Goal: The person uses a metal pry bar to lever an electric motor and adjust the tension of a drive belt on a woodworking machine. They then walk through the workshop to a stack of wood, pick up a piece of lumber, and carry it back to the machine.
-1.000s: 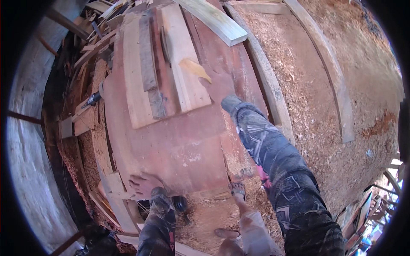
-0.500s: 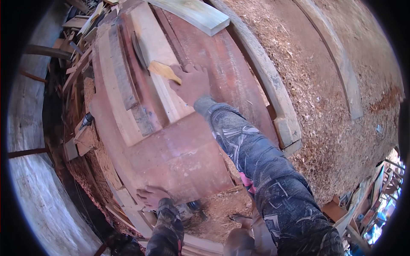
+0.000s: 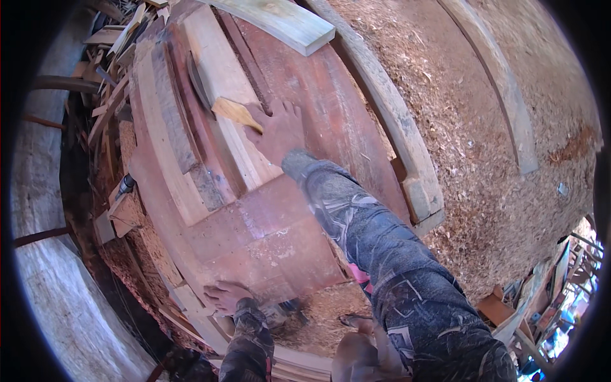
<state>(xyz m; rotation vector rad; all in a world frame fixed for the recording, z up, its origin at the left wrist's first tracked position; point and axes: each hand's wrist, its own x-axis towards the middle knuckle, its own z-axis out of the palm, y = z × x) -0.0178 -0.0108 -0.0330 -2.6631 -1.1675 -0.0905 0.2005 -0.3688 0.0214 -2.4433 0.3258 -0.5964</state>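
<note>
My right hand [image 3: 279, 130] rests on the reddish wooden workbench top, fingers spread. Its thumb side is right against the tip of a yellowish wooden handle [image 3: 235, 113]; I cannot tell whether it touches. A dark, narrow, curved blade [image 3: 200, 83] adjoins that handle and lies along a pale plank [image 3: 219, 60]. At the bench's near left corner my left hand [image 3: 226, 297] lies flat, with its fingers apart and nothing in them. Left of the blade, a long light board [image 3: 167, 134] and a greyish weathered strip [image 3: 179, 111] lie side by side.
A thick pale plank [image 3: 280, 24] lies across the bench's far end. Along the right side runs a long grey beam [image 3: 388, 102], with wood shavings [image 3: 471, 210] beyond it. Scrap wood is piled at the far left, near a dark cylindrical tool [image 3: 126, 184]. My legs show below the bench.
The view has shifted slightly, so the bench and boards sit a little further left. My right hand's fingers look a bit more spread; my left hand stays in place.
</note>
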